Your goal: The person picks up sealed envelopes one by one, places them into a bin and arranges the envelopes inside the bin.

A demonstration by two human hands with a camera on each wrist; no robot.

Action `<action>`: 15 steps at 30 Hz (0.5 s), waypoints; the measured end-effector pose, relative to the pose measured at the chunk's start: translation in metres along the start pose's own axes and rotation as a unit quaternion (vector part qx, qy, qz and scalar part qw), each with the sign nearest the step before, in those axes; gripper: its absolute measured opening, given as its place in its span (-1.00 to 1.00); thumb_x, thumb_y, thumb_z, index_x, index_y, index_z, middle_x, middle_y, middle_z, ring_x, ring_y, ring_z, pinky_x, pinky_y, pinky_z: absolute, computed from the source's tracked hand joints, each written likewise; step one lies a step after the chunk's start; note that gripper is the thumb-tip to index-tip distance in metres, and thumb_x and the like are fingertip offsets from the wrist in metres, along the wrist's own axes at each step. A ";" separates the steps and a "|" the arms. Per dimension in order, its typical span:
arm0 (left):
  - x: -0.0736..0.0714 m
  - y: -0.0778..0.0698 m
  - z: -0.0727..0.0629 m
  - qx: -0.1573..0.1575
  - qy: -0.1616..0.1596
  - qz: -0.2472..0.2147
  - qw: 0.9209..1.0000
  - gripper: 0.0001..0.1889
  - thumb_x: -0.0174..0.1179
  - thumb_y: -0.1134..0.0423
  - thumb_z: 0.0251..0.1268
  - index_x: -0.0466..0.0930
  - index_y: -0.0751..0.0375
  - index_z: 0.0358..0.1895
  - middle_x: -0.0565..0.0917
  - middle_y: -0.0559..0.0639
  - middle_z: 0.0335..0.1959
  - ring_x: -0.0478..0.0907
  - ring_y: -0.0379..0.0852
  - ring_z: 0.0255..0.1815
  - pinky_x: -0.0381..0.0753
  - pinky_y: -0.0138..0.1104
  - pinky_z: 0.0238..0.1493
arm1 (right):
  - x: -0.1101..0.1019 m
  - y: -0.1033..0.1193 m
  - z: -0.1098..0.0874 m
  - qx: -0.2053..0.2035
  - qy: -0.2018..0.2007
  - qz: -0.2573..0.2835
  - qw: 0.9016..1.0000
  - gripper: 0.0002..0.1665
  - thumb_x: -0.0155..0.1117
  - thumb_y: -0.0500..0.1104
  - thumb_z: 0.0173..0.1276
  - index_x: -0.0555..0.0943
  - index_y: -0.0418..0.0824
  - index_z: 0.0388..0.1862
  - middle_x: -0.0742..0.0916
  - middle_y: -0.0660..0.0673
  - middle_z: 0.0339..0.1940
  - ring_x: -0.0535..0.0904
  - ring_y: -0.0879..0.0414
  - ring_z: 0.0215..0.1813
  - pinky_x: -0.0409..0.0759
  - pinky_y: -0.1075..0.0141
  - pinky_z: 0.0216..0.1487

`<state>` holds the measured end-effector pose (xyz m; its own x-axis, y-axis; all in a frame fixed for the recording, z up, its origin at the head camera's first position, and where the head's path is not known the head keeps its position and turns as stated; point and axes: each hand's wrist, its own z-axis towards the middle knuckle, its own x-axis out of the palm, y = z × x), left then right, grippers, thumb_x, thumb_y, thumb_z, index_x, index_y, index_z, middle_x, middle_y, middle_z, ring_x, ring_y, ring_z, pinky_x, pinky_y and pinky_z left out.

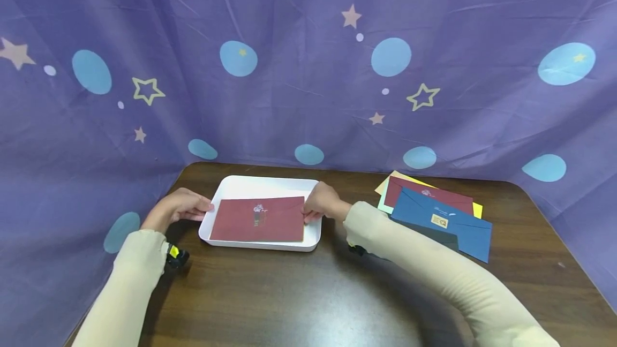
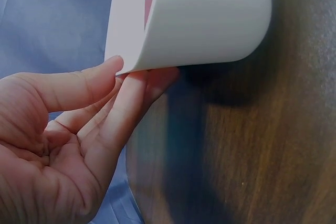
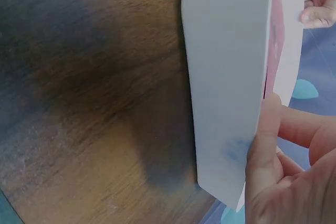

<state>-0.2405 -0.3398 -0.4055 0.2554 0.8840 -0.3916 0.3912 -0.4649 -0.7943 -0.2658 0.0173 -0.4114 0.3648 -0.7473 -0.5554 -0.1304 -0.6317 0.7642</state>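
A white tray stands on the table with a dark red envelope lying in it, a silver print at its middle. My left hand pinches the tray's left rim, thumb on top and fingers beneath, as the left wrist view shows. Reaching over the tray's right rim, my right hand has its fingertips at the envelope's right edge and seems to pinch it. In the right wrist view its fingers are beside the tray's wall, and their exact hold is partly hidden.
To the right lies a fanned pile of envelopes: a blue envelope on top, another red envelope, and yellow, pale green and dark ones below. The brown wooden table meets a purple patterned curtain behind.
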 end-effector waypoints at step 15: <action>0.000 0.000 -0.001 -0.001 -0.004 0.002 1.000 -0.59 0.24 0.40 0.34 0.53 0.71 0.12 0.73 -0.14 -0.46 0.67 -0.32 -0.42 0.78 -0.43 -0.28 | 0.002 0.004 0.005 0.001 -0.005 -0.081 0.997 -0.84 0.50 -0.35 0.13 0.66 -0.35 -0.55 0.74 -0.17 -0.71 0.64 0.17 -0.73 0.59 0.44 -0.64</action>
<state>-0.2401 -0.3397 -0.4052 0.2507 0.8823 -0.3984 0.3921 -0.4688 -0.7915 -0.2699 0.0121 -0.4111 0.3717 -0.6381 -0.6743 -0.0735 -0.7443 0.6638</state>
